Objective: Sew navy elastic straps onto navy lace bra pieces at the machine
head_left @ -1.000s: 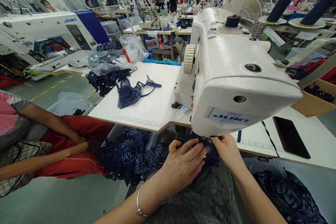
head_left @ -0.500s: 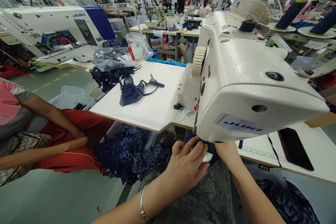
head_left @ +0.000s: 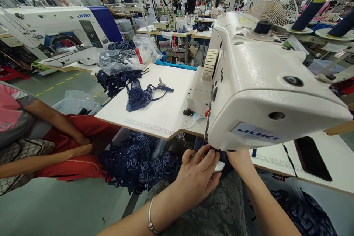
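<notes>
Under the head of a white sewing machine (head_left: 265, 77), my left hand (head_left: 195, 177) is closed with bent fingers on a navy bra (head_left: 225, 162). A smooth white part (head_left: 219, 166) of that garment, like the inside of a cup, shows below the fingers. My right hand (head_left: 238, 158) reaches in beneath the machine head from the other side; its fingers are hidden behind the head and the dark cloth. The needle area is mostly covered. On the white table (head_left: 177, 81) to the left lies another navy lace bra (head_left: 139, 97) with its straps loose.
A pile of navy bras (head_left: 138, 162) hangs left of my lap, and more lace pieces (head_left: 301, 210) sit at lower right. A phone (head_left: 312, 158) lies on the table's right part. Plastic bags (head_left: 118, 61) stand at the back. A co-worker in red trousers (head_left: 74, 166) sits at left.
My view has shifted very slightly, so the machine head appears a little farther right. Both hands stay almost in the same place, with the bra beneath the machine head.
</notes>
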A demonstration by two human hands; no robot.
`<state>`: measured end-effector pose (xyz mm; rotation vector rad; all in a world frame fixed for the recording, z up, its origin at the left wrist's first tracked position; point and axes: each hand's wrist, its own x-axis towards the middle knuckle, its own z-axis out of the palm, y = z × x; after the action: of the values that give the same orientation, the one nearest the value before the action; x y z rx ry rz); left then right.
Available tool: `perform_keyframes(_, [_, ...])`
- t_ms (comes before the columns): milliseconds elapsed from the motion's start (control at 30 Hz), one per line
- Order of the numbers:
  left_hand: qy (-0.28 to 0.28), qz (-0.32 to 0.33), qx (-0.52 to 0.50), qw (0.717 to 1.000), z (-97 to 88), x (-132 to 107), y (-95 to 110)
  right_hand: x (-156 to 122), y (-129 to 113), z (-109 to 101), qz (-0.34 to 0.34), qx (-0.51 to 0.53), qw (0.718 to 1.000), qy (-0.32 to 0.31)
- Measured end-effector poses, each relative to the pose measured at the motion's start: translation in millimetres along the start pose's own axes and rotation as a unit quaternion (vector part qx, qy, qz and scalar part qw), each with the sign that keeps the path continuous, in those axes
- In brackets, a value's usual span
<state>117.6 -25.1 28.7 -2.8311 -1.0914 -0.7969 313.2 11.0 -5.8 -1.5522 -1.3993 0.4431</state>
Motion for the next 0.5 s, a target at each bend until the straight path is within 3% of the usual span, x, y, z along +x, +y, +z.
perform_keyframes(300, [0.01, 0.013, 0.002, 1.0, 1.8, -0.7, -3.1, 0.9, 3.8, -3.9, -0.014, -0.026, 1.0, -0.011])
perform_keyframes(500, [0.031, 0.011, 0.06, 0.998, 9.5, -7.8, -1.8, -3.3, 4.8, -6.0, -0.088, -0.073, 0.991, -0.071])
